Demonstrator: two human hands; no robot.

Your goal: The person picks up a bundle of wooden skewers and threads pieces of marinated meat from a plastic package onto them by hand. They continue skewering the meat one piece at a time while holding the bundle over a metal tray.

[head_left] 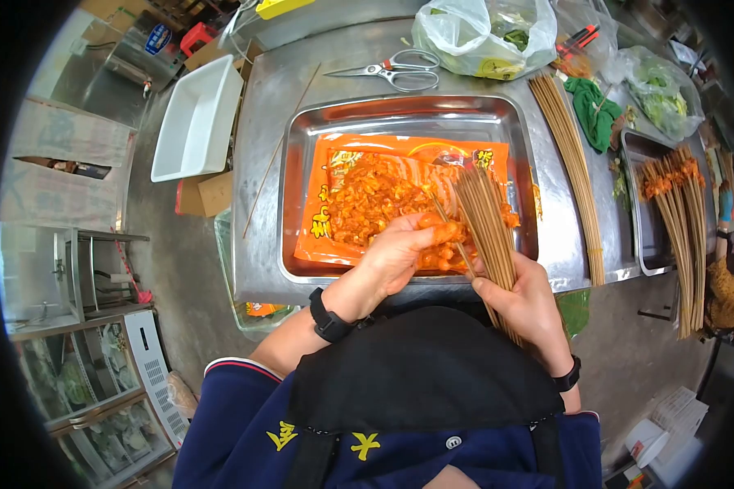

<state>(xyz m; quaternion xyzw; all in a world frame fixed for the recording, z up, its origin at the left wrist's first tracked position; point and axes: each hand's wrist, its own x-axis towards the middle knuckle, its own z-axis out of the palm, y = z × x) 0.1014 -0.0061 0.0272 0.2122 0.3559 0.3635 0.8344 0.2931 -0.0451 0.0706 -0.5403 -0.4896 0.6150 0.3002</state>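
Note:
Orange-red marinated pieces (367, 196) lie heaped on an orange printed bag (314, 236) inside a steel tray (408, 110). My left hand (404, 248), fingertips coated in orange sauce, pinches a marinated piece (446, 233) against a thin stick over the tray's near edge. My right hand (523, 300) is wrapped round a thick bundle of wooden skewers (488, 212), which fan upward over the right part of the tray. The single stick slants beside the bundle, its lower end near my right thumb.
Scissors (395, 70) and plastic bags of greens (485, 37) are behind the tray. More skewers (575, 179) lie to its right, near a green cloth (594, 114). A second tray (646, 236) holds loaded skewers (677, 204). A white bin (197, 118) stands left; a person's arm shows far right.

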